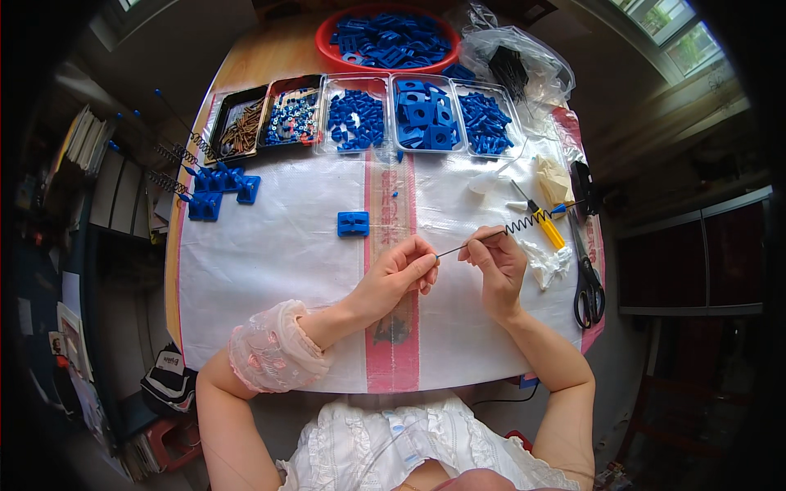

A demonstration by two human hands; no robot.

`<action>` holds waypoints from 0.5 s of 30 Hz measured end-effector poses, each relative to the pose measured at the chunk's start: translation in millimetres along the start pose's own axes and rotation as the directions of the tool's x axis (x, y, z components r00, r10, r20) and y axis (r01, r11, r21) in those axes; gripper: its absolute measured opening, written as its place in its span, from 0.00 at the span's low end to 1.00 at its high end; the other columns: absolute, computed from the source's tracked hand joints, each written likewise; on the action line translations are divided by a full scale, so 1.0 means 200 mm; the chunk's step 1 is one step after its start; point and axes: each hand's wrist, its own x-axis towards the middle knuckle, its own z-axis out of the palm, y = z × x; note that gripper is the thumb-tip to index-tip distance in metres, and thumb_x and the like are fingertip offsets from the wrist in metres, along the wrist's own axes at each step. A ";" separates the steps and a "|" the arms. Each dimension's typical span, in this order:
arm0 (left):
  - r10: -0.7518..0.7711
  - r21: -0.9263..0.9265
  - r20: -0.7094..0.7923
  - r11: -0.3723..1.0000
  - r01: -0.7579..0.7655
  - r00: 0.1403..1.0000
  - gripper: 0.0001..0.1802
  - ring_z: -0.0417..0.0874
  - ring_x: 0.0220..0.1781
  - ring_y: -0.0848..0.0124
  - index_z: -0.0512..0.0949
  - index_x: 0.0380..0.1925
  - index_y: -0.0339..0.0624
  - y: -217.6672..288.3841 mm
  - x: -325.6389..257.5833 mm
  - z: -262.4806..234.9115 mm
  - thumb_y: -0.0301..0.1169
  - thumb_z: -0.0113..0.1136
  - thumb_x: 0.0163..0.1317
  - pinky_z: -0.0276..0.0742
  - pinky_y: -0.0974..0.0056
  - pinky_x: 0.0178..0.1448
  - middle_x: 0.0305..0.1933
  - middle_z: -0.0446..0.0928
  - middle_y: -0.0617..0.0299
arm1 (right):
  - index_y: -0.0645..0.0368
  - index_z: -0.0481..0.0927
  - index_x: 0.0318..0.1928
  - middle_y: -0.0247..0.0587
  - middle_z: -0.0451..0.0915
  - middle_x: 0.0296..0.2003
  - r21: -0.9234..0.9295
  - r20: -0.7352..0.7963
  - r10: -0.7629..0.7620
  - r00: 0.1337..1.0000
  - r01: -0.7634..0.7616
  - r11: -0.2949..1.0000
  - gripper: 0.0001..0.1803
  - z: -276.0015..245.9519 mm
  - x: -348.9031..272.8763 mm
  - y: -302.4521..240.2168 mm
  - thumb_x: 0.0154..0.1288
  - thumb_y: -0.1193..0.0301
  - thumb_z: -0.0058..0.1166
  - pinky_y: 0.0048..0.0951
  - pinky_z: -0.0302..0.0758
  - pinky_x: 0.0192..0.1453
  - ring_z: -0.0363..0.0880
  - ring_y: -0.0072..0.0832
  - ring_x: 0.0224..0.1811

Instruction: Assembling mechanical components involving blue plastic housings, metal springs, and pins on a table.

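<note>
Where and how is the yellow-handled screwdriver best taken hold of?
Probably grip the screwdriver's yellow handle from the near right: this thick end lies toward the person, the thin shaft points away, and the black spring crosses the tool's middle in view.

Black spring-wire rod (528, 222), one piece, held in the air between both hands. Straight shank (451, 251) at left, its end at the left hand's (407, 266) fingertips; right hand (496, 260) pinches further along. Open coil (524, 223) beyond, then blue tapered fitting (559, 209) near the far end. Whole rod slants, rising toward upper right.
</note>
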 end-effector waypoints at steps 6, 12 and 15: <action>0.008 -0.012 -0.006 1.000 -0.008 1.000 0.07 0.73 0.37 0.82 0.73 0.46 0.45 0.00 0.00 0.00 0.35 0.52 0.83 0.73 0.72 0.46 0.38 0.75 0.69 | 0.63 0.77 0.44 0.36 0.80 0.36 0.017 0.011 0.006 1.000 -0.006 1.000 0.01 0.00 0.00 0.00 0.77 0.80 0.52 0.22 0.73 0.43 0.80 0.20 0.38; 0.077 0.102 0.041 0.992 -0.081 0.996 0.07 0.74 0.37 0.82 0.75 0.47 0.42 -0.03 0.00 -0.01 0.33 0.55 0.82 0.74 0.73 0.45 0.37 0.76 0.69 | 0.62 0.76 0.43 0.38 0.80 0.35 0.021 0.026 -0.011 1.000 0.011 1.000 0.01 -0.01 0.00 -0.02 0.77 0.78 0.51 0.22 0.71 0.42 0.78 0.20 0.36; 0.079 0.197 0.062 0.976 -0.089 0.995 0.07 0.76 0.38 0.82 0.76 0.49 0.41 -0.04 -0.01 0.00 0.33 0.57 0.81 0.73 0.72 0.44 0.37 0.76 0.69 | 0.62 0.75 0.42 0.39 0.80 0.34 0.053 0.063 -0.039 0.997 0.035 0.998 0.01 -0.01 0.01 -0.03 0.76 0.78 0.51 0.23 0.70 0.42 0.76 0.21 0.35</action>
